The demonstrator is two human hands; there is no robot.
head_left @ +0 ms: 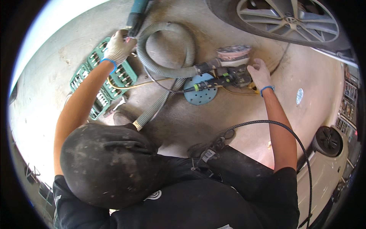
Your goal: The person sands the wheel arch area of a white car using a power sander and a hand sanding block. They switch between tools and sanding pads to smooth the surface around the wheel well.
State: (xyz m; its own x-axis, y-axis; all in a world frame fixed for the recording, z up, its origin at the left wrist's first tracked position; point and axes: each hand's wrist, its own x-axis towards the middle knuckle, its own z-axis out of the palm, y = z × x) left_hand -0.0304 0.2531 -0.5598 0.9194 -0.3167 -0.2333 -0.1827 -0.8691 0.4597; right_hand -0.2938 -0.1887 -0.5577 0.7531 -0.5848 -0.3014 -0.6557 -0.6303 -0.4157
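Observation:
My left hand (119,46), in a light work glove, is closed around the lower end of a teal and black power tool (135,15) that runs out of the top of the view. My right hand (259,72), also gloved, rests with fingers spread on a black sander (232,76) lying on the concrete floor. A blue perforated round pad (200,93) lies just under the sander. A grey ribbed hose (164,65) loops from the sander back toward my knees.
An open green socket set case (102,82) lies on the floor at the left. A car wheel with a silver rim (286,17) is at the top right, a smaller dark wheel (328,141) at the right. A braided black cable (282,126) arcs by my right arm.

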